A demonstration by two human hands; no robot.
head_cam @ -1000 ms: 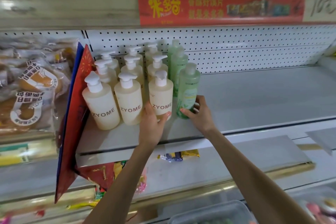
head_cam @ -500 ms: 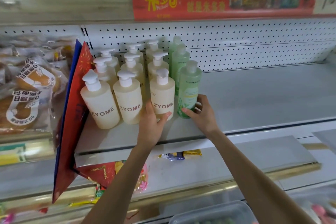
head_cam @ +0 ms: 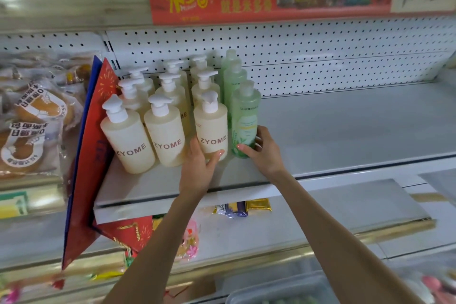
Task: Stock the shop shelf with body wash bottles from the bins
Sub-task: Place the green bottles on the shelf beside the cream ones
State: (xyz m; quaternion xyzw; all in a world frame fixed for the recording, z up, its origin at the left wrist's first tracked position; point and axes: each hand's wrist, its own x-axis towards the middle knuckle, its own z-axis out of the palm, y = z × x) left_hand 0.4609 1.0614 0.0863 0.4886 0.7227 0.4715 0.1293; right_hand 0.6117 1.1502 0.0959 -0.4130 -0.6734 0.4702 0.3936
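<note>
Cream pump bottles: nine, in three rows on shelf.
Green bottles: three, just right of cream ones.
Left hand: fingers wrapped round front cream bottle.
Right hand: fingers gripped front green bottle.
Red card: leaned left of cream ones.

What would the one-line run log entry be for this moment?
left hand: grip on front ZYOME bottle | right hand: grip on front green bottle | both bottles upright on shelf

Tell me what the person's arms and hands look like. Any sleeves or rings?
Both arms are bare, with no sleeves in view. The left hand and right hand show no gloves, rings, watch or bracelets. The fingernails look short, with a pale pinkish tint.
</note>
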